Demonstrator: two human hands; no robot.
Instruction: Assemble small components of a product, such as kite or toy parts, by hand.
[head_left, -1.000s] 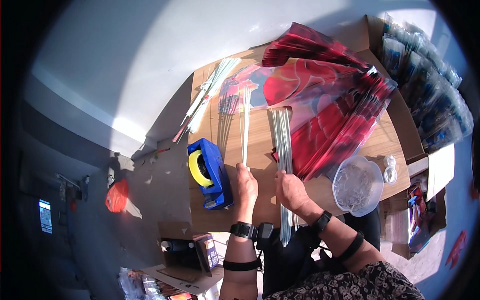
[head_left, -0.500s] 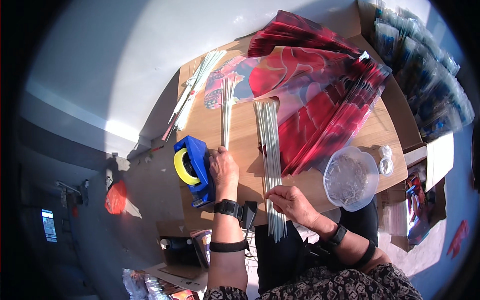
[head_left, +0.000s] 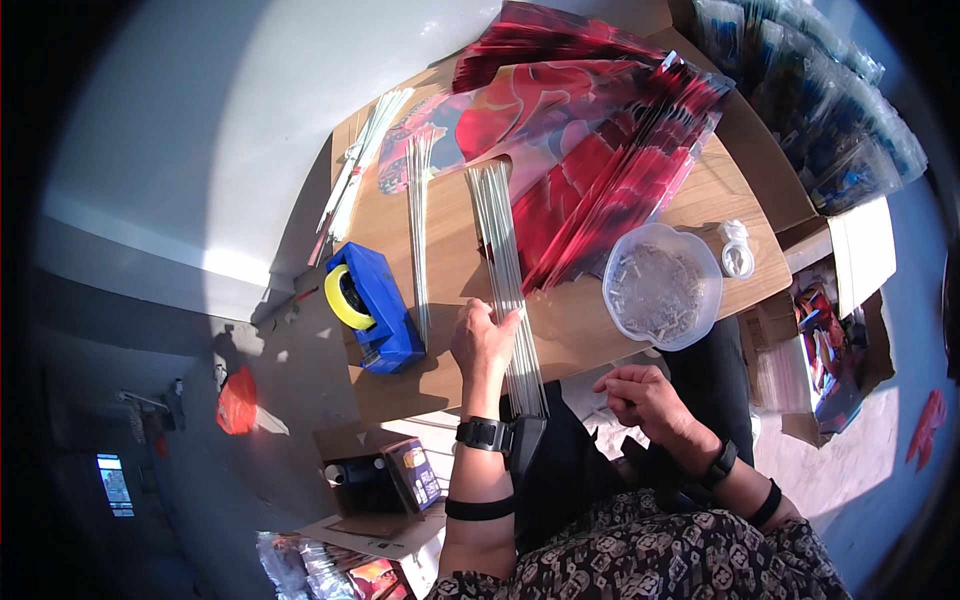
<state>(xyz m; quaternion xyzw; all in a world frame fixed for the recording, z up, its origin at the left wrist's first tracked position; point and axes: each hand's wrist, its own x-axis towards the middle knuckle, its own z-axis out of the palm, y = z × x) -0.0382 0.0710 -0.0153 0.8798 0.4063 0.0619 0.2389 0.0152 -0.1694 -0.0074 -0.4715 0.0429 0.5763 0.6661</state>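
Observation:
A bundle of thin white rods (head_left: 496,235) lies on the wooden table, its near end jutting past the front edge. My left hand (head_left: 483,345) is at the bundle's left side, thumb and forefinger apart and the thumb tip touching the rods. Off the table edge, to the right of the bundle, my right hand (head_left: 645,400) has its fingers curled together; whatever may be between them is hidden. A thinner bundle of white rods (head_left: 418,230) lies to the left. Beside it stands a blue tape dispenser (head_left: 385,310) with a yellow roll.
Red patterned sheets (head_left: 625,180) fan across the table's far side. A translucent tub (head_left: 708,310) of small clear pieces stands at the right, near a small white roll (head_left: 737,260). More white rods (head_left: 365,155) lie far left. An open carton (head_left: 770,350) stands right of the table.
My left hand has left the thinner bundle and moved right to the thicker one. My right hand has come off the thicker bundle and drawn away to the right. The view has shifted.

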